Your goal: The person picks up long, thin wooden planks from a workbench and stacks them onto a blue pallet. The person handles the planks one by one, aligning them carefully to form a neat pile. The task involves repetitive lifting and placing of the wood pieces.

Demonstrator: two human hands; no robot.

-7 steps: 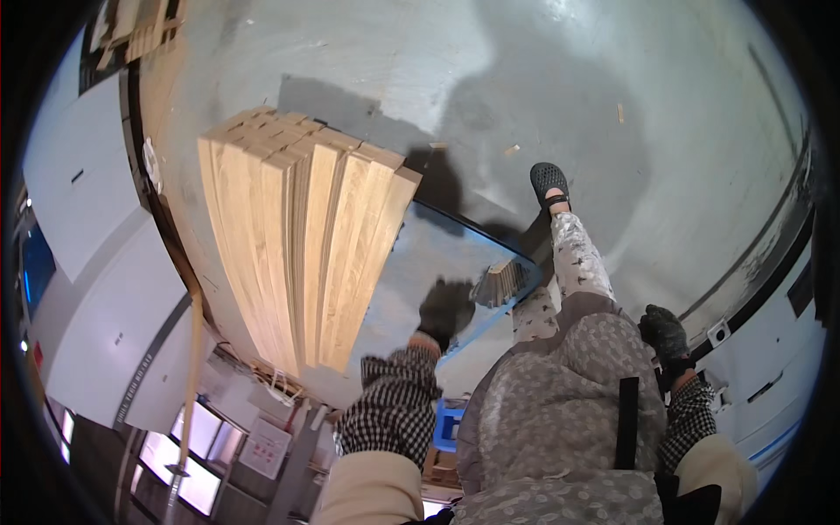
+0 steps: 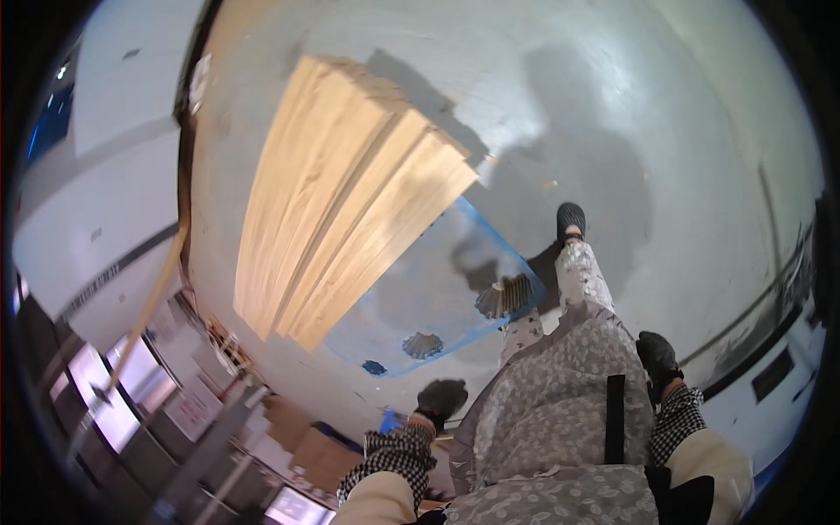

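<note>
My left hand [image 2: 442,399], in a dark glove, hangs low by the apron's left side, slightly blurred, with its fingers drawn in and nothing seen in them. At the right side of the apron [image 2: 560,394], my right hand [image 2: 658,357] hangs in a dark glove with fingers curled; nothing shows in it. To the left and ahead stands a stack of light wooden boards [image 2: 350,192], side by side. A blue-edged sheet or panel [image 2: 394,302] lies beside the stack, with a fan-shaped ribbed bundle [image 2: 506,297] at its near right corner.
A second fan-shaped ribbed piece [image 2: 423,346] and a small dark blue piece [image 2: 374,367] are along the panel's near edge. White machine cabinets [image 2: 105,192] line the left. Another white cabinet [image 2: 770,394] is at the right. Cardboard pieces [image 2: 319,455] lie at the lower left.
The view has turned, so the boards appear farther right and tilted. My left hand has gone from over the panel down to my side. The right hand stays beside the apron.
</note>
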